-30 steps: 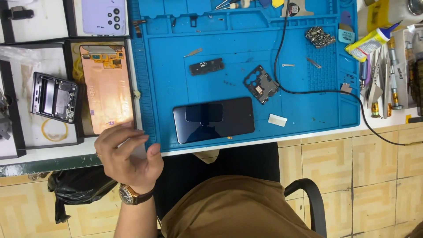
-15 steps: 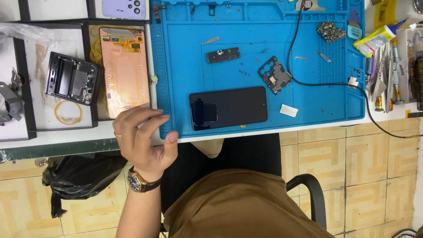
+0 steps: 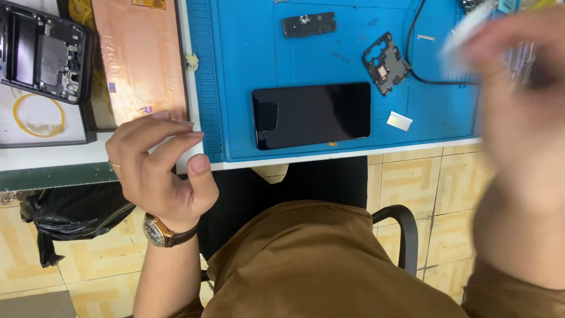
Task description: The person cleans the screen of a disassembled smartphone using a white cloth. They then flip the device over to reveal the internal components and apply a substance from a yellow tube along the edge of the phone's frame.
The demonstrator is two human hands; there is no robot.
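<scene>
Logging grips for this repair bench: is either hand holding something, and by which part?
The left hand holds nothing, fingers curled at the bench edge. The right hand is blurred; something pale shows at its fingertips, but the hold cannot be told.

Glossy glass phone (image 3: 312,115), matt rubbery mat (image 3: 435,118)

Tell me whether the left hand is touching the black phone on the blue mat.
Apart. The head view shows the left hand at the table edge, with blue mat between it and the phone.

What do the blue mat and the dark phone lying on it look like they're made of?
The mat looks like soft matte rubber or silicone: flat blue with moulded ridges along its left edge. The phone shows a glossy black face, probably glass, since it throws faint reflections.
</scene>
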